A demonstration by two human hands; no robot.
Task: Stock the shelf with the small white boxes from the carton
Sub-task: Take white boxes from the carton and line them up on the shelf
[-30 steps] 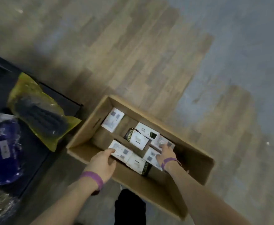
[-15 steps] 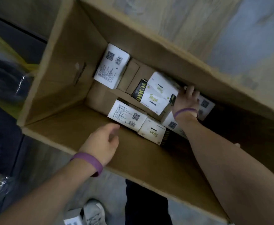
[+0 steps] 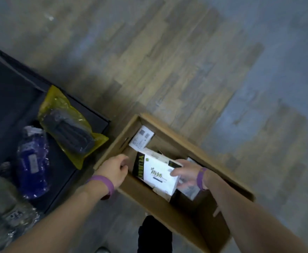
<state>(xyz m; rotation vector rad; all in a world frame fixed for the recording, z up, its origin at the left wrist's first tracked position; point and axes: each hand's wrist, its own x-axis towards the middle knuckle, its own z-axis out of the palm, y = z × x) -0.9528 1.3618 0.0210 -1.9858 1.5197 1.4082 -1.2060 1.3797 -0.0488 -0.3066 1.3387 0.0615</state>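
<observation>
An open brown carton [image 3: 177, 214] stands on the floor in front of me. My right hand [image 3: 187, 173] is shut on a small white box [image 3: 158, 173] with a black side, held tilted above the carton's inside. A second white box [image 3: 141, 137] leans in the carton's far left corner, and others lie partly hidden under the held one. My left hand [image 3: 114, 169] hovers at the carton's left rim, fingers loosely curled, holding nothing. Both wrists wear purple bands.
A dark low shelf [image 3: 12, 99] lies at the left, bearing a yellow bag [image 3: 69, 128], a blue bagged item [image 3: 33, 161] and clear-wrapped packs [image 3: 9, 216]. Wood-pattern floor [image 3: 167, 61] stretches beyond the carton. My dark trouser leg [image 3: 155, 234] is below.
My right hand has taken hold of a white box and raised it out of the pile. My left hand drew back to the carton's rim. The view pulled back from the carton.
</observation>
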